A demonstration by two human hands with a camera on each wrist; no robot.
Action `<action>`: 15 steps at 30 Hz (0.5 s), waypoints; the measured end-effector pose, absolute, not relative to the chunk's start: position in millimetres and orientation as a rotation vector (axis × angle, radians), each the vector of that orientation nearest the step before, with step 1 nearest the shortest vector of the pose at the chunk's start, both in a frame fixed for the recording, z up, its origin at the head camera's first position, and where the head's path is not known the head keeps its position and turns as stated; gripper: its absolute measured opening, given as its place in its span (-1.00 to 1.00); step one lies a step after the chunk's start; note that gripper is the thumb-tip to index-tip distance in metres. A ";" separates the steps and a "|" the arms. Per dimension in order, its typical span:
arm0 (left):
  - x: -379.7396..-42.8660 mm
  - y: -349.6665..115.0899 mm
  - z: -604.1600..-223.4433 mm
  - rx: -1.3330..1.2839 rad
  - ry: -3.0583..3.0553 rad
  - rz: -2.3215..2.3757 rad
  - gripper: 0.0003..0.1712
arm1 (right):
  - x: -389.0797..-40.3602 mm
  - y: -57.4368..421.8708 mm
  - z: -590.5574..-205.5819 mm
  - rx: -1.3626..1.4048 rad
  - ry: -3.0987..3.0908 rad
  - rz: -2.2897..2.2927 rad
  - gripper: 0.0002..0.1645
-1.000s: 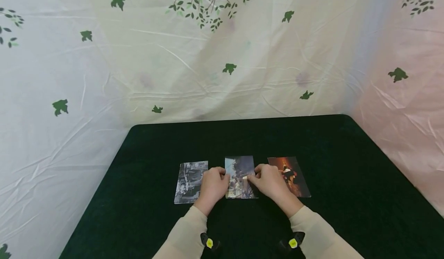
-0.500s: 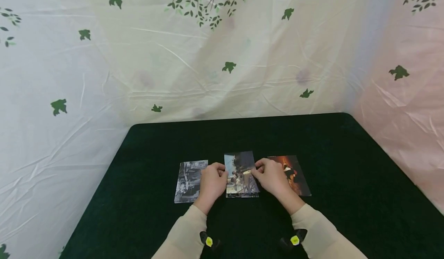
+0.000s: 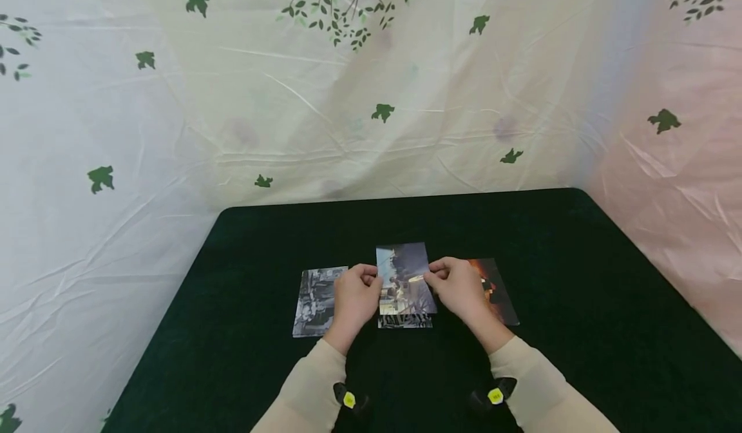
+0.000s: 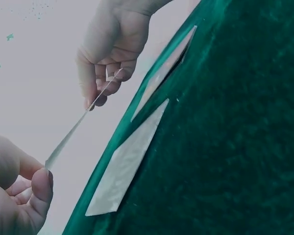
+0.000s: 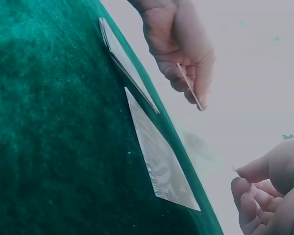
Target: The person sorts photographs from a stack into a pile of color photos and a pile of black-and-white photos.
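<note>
A colour picture card [image 3: 402,278] with a pale blue sky is held up off the table between both hands. My left hand [image 3: 357,298] pinches its left edge between thumb and fingers, and my right hand [image 3: 460,289] pinches the right edge. From the left wrist the raised card [image 4: 68,137] shows nearly edge-on, well above the tabletop. Below it lies a black-and-white card [image 3: 404,321], of which only the near strip shows in the head view; the right wrist view has more of that card [image 5: 159,152].
Left of the hands lies a small stack of black-and-white cards [image 3: 315,304], partly behind the left hand. On the right, a dark orange-and-black card [image 3: 503,298] is partly covered by the right hand. A dark green cloth [image 3: 278,233] covers the table; a leaf-patterned curtain [image 3: 324,98] hangs behind.
Both hands have lifted the colour card from the middle spot and moved it up and away from the body, uncovering the near strip of the black-and-white card beneath. The side cards stay put.
</note>
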State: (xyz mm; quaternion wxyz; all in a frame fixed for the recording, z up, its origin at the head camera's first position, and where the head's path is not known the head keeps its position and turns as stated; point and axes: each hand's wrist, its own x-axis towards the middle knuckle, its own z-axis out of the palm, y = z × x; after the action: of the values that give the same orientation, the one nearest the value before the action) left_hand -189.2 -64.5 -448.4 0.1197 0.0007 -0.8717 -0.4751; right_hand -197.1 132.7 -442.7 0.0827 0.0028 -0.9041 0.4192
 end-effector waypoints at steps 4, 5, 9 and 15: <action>-188.4 -62.5 -441.5 -0.017 -2.549 -1.420 -0.87 | -195.9 137.1 -435.5 -0.002 -2.697 1.244 -0.82; -188.3 -61.4 -439.0 -0.026 -2.546 -1.430 -0.86 | -195.3 138.8 -432.8 -0.007 -2.702 1.248 -0.82; -187.8 -52.5 -428.8 -0.077 -2.533 -1.492 -0.82 | -194.1 151.2 -421.6 -0.017 -2.730 1.266 -0.81; -191.1 -29.0 -418.0 -0.152 -2.474 -1.629 -0.81 | -192.4 180.9 -407.0 0.015 -2.759 1.211 -0.78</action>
State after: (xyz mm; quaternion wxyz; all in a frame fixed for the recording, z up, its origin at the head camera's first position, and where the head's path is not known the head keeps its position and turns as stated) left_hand -191.1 -29.0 -418.0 0.0876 -0.0511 -0.8310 -0.5470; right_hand -192.4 180.9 -407.0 0.0644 0.0049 -0.9137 0.4012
